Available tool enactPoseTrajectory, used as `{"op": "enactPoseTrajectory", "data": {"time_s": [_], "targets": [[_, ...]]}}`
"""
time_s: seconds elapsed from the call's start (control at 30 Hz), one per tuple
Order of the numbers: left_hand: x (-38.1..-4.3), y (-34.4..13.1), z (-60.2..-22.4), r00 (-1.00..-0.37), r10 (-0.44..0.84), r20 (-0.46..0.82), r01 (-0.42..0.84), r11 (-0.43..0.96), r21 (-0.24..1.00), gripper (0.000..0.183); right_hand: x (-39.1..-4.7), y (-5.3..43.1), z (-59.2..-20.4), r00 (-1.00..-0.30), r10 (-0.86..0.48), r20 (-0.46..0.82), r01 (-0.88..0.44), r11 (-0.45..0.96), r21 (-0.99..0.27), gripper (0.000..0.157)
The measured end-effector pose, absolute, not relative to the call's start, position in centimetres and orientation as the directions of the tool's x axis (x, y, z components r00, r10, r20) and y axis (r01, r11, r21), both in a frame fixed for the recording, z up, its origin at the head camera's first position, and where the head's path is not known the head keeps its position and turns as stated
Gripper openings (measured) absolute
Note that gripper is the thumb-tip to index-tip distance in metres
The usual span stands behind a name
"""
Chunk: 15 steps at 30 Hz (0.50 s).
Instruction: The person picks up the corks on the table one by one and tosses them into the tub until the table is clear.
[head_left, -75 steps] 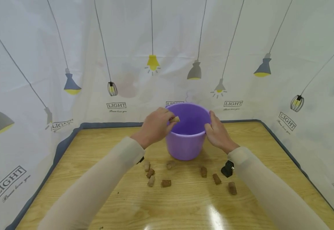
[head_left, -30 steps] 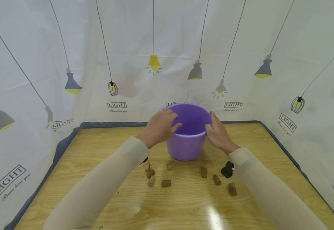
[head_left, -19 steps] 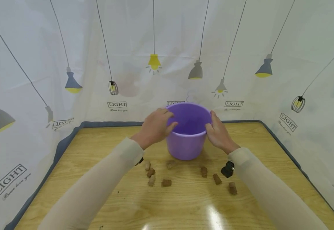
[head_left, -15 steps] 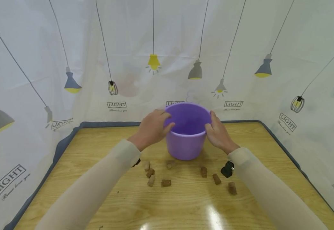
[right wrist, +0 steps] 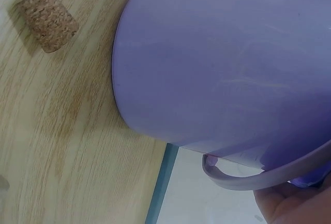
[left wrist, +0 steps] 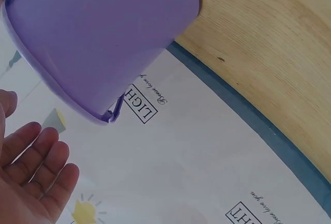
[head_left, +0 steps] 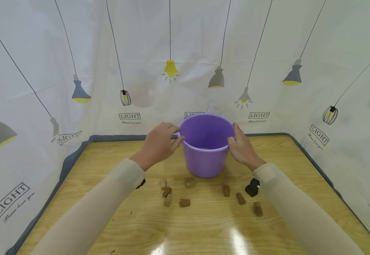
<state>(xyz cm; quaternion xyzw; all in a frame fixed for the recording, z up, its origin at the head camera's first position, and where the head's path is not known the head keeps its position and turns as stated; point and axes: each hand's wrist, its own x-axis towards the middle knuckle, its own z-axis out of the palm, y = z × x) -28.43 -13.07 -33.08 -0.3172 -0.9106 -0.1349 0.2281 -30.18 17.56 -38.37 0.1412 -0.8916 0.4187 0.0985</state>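
A plain purple bucket [head_left: 205, 163] is shown at the centre of the head view, placed on the wood-grained table [head_left: 201, 226]. Its smooth wall is narrowed toward the base, its round mouth is bordered by a thickened rim [head_left: 205, 150], and the interior is coloured a deeper violet. The rim's right side is gripped by the right hand [head_left: 243, 149]; the left hand [head_left: 159, 143] is held with fingers loosely extended, just beside the left side. Brown corks [head_left: 185, 202] are scattered in the lower middle of the frame.
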Motion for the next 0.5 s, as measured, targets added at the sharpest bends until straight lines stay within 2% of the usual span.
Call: {"op": "enactPoseTrajectory", "data": {"time_s": [0.2, 0.5], "targets": [[-28.1, -14.0, -33.6, -0.680, 0.515, 0.522, 0.647, 0.757, 0.095, 0.033, -30.2, 17.6, -38.3, -0.941, -0.171, 0.293, -0.334, 0.609, -0.719, 0.069], [-27.7, -15.2, -34.4, -0.698, 0.517, 0.496, 0.638, 0.763, 0.101, 0.034, -30.2, 17.6, -38.4, -0.944, -0.173, 0.282, -0.328, 0.604, -0.727, 0.070]]}}
